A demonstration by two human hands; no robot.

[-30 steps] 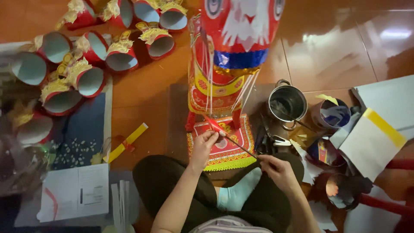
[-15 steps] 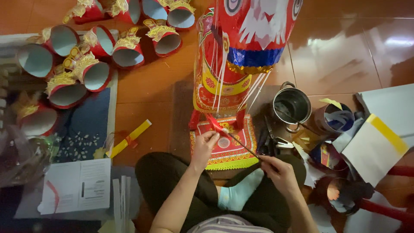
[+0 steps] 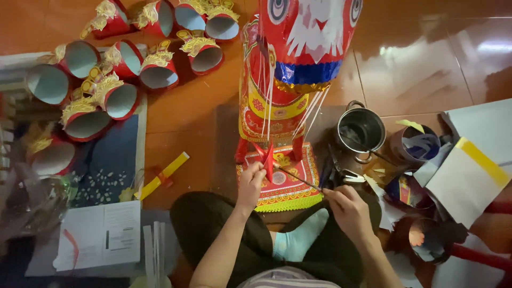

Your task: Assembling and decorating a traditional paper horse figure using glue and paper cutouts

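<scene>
A tall red-and-yellow paper figure [image 3: 290, 90] stands upright on a fringed red base mat [image 3: 285, 186], and beside it one round steel pot [image 3: 362, 129] holds a dark liquid with a stick resting in it. About ten red paper cups with gold trim [image 3: 120, 101] lie on their sides at upper left, mouths open and empty. The left hand [image 3: 250, 181] pinches a red paper flap [image 3: 268, 160] at the figure's foot, while the right hand [image 3: 346, 205] is closed around a thin stick [image 3: 298, 178] whose long axis slants up-left toward that flap.

The paper figure's head [image 3: 309, 37] is cut off by the top edge.
</scene>
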